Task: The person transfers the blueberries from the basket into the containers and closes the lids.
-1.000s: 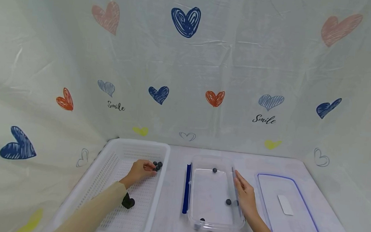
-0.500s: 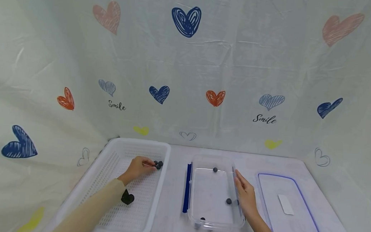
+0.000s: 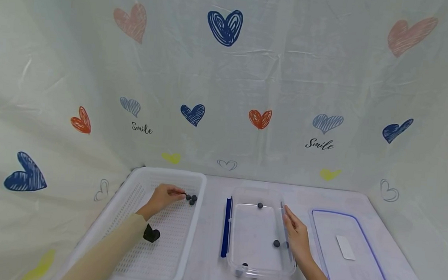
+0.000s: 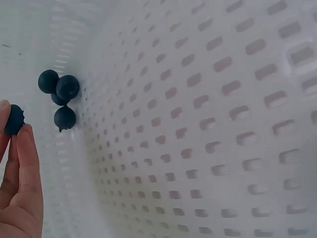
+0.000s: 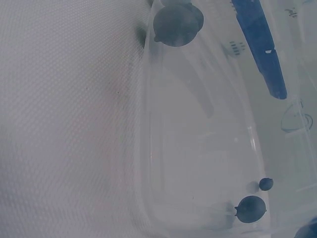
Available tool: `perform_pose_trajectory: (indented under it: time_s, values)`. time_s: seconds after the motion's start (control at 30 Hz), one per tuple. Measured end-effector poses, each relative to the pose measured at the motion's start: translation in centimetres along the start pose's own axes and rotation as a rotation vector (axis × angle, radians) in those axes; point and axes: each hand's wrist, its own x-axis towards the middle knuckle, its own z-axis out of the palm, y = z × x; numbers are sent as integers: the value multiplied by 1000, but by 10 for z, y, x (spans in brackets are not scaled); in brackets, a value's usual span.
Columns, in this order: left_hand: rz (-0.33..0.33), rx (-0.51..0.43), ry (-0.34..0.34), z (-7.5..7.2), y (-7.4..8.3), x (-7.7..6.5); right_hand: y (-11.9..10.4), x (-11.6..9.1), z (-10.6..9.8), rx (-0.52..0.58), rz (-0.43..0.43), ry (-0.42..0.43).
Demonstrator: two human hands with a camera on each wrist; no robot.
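Observation:
My left hand (image 3: 165, 195) pinches a blueberry (image 4: 15, 119) between thumb and fingertips, inside the white perforated basket (image 3: 200, 216). Just beyond those fingertips, a small cluster of blueberries (image 4: 68, 87) sits by the basket wall; another blueberry (image 4: 65, 118) lies at the cluster's edge. My right hand (image 3: 298, 238) rests along the right side of a clear plastic box (image 3: 259, 273), fingers extended against its wall. Inside the box, blueberries lie apart: one at the far end (image 3: 260, 206), one toward the right (image 3: 276, 243), and one at the near end (image 5: 177, 25).
A clear lid (image 3: 359, 275) with a blue rim lies on the table right of the box, a white label (image 3: 345, 247) on it. A blue latch flap (image 3: 226, 228) hangs out along the box's left side. A heart-printed curtain (image 3: 228, 79) rises behind the table.
My left hand has drawn a little away from the berry cluster, up and to the left, with the blueberry in its fingertips. The right hand stays on the box.

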Motion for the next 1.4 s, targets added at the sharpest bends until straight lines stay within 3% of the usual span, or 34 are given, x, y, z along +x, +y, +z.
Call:
perform_pose_trajectory:
  time_s: [0.57, 0.83, 1.13, 1.4]
  values:
    - [-21, -164, -22, -13, 24, -2, -1, 0, 0, -8, 9, -2]
    - [4, -242, -59, -22, 53, -13, -1, 0, 0, -7, 12, -3]
    - [-38, -285, -50, -17, 45, -8, 0, 0, 0, 4, 9, -10]
    - [-23, -317, -66, -17, 59, -14, -1, -1, -1, 0, 12, -7]
